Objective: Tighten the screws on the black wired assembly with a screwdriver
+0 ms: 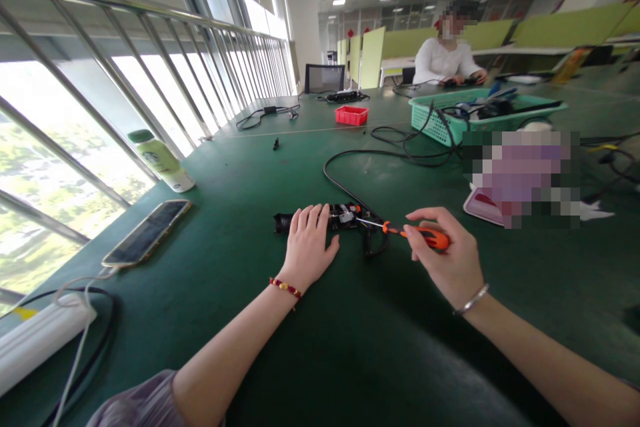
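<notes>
On the green tabletop lies a black corded power tool [331, 215] with its inner parts exposed; its exact kind is unclear. My left hand [311, 240] rests over the barrel, fingers across the top and thumb on the near side, holding it down. An orange and black screwdriver [434, 237] is in my right hand [445, 257], gripped by the handle between thumb and fingers. The screwdriver's shaft points left, with its tip at the exposed parts near the tool's middle. A handle bends toward me at the tool's right end. My left hand covers part of the barrel.
A black cable [345, 159] runs toward a green basket [435, 121] of tools. Beyond are a red tray [351, 115] and a seated person [443, 63]. A phone [147, 233], bottle [163, 161] and white power strip [45, 340] lie left, beside a metal railing [125, 3].
</notes>
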`<action>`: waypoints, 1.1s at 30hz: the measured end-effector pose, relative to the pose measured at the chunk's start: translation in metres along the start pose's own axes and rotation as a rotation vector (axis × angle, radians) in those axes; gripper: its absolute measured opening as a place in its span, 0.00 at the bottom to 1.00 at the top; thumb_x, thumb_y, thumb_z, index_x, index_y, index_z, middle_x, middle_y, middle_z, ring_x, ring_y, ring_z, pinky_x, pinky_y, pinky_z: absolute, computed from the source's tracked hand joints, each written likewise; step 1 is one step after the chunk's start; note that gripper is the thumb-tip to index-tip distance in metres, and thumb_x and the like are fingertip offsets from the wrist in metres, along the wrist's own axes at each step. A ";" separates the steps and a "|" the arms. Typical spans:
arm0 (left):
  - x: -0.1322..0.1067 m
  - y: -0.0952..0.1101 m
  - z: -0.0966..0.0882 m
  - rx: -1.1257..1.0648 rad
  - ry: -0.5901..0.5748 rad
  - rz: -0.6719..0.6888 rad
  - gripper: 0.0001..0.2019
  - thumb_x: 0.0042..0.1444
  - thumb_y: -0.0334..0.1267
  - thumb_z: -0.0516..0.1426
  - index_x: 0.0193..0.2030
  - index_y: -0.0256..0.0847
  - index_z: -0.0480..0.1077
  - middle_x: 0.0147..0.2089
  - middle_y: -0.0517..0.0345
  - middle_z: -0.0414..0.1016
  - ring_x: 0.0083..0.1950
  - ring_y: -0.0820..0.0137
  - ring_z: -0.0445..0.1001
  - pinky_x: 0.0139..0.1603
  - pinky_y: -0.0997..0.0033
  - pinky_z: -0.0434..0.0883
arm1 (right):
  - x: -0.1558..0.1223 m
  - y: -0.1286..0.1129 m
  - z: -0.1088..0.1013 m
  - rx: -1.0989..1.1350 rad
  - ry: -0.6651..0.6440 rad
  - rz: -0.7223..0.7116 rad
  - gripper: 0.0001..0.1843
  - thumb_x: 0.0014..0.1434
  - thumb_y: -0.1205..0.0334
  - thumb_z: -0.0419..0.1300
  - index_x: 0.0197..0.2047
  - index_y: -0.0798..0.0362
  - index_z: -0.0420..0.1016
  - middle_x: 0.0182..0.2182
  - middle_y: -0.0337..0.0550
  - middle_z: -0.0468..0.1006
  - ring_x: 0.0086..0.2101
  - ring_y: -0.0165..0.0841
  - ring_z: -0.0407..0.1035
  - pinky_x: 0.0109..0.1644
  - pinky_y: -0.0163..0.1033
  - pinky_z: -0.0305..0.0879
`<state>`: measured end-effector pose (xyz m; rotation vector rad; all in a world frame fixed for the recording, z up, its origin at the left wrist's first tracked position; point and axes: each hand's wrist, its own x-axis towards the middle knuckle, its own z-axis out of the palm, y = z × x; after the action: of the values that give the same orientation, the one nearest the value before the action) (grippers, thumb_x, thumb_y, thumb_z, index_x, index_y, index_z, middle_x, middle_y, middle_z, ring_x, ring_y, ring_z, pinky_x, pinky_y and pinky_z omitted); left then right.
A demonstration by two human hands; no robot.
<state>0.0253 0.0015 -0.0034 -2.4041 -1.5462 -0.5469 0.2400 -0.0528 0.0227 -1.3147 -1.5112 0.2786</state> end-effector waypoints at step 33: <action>0.000 0.000 0.000 0.009 -0.009 0.002 0.27 0.59 0.40 0.52 0.63 0.30 0.57 0.60 0.43 0.64 0.62 0.55 0.60 0.66 0.51 0.55 | -0.001 0.003 0.002 0.009 0.090 -0.135 0.10 0.54 0.62 0.62 0.41 0.51 0.69 0.29 0.38 0.72 0.27 0.29 0.69 0.31 0.35 0.69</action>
<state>0.0254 0.0017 -0.0033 -2.4041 -1.5466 -0.5281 0.2400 -0.0510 0.0190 -1.1968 -1.5123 0.1379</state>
